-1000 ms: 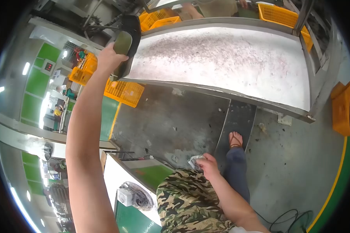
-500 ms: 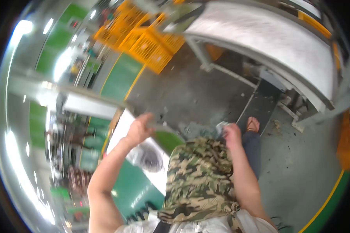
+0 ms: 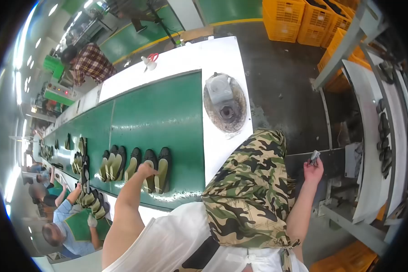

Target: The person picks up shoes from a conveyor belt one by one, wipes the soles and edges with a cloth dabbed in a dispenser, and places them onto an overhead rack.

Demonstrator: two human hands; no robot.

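Note:
My left hand [image 3: 147, 171] reaches over a pair of dark flat shoes [image 3: 162, 170] with olive insoles on the green conveyor belt [image 3: 167, 113]. Its fingers are partly stretched across the nearer shoes; whether they touch one I cannot tell. Several more such shoes [image 3: 118, 163] stand in a row just left of it. Out to the right, away from the belt, my right hand [image 3: 313, 171] is closed around a small grey object [image 3: 314, 157], whose kind I cannot make out.
A stained oval dish [image 3: 224, 120] with a grey block sits on the white table edge [image 3: 213, 158]. A white bottle [image 3: 148, 63] and red-handled scissors [image 3: 153, 57] lie at the far side. Yellow crates [image 3: 283, 20] and a shoe rack [image 3: 362, 104] stand right. Co-workers [image 3: 70, 226] sit along the belt.
The view has swung toward the belt, bringing the shoes into sight. My left hand has come from above the table edge to over the shoes. My right hand still holds the grey object.

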